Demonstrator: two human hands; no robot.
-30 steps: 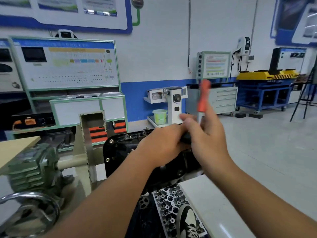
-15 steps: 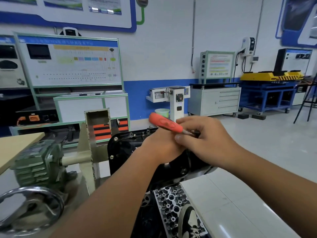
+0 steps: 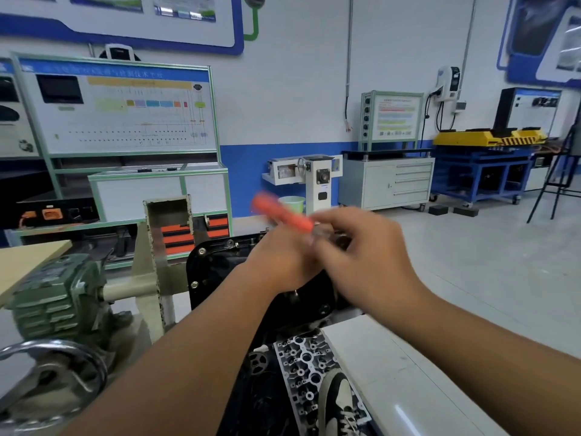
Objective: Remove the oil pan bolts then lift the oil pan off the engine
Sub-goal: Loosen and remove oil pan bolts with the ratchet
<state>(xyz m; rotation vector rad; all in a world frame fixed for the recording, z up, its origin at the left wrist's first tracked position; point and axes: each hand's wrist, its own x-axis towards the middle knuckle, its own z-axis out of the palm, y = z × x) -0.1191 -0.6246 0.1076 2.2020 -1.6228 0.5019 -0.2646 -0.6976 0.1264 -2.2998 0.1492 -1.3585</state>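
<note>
The black oil pan (image 3: pixel 220 265) sits on top of the engine on a stand, with bolts along its flange, such as a bolt (image 3: pixel 194 284) at the left edge. My left hand (image 3: pixel 279 262) is curled over the pan's top, its fingers hidden. My right hand (image 3: pixel 361 259) holds a tool with an orange handle (image 3: pixel 281 215), blurred, angled up to the left. The tool's head is hidden between my hands.
The engine stand's green gearbox (image 3: pixel 53 297) and its hand wheel (image 3: pixel 53 372) are at the left. A grey cylinder head (image 3: pixel 311 366) lies below the pan beside a white table (image 3: pixel 393 372). Training panels and cabinets line the far wall.
The orange handle swung from upright down to the left and keeps moving. Both hands stay together over the pan.
</note>
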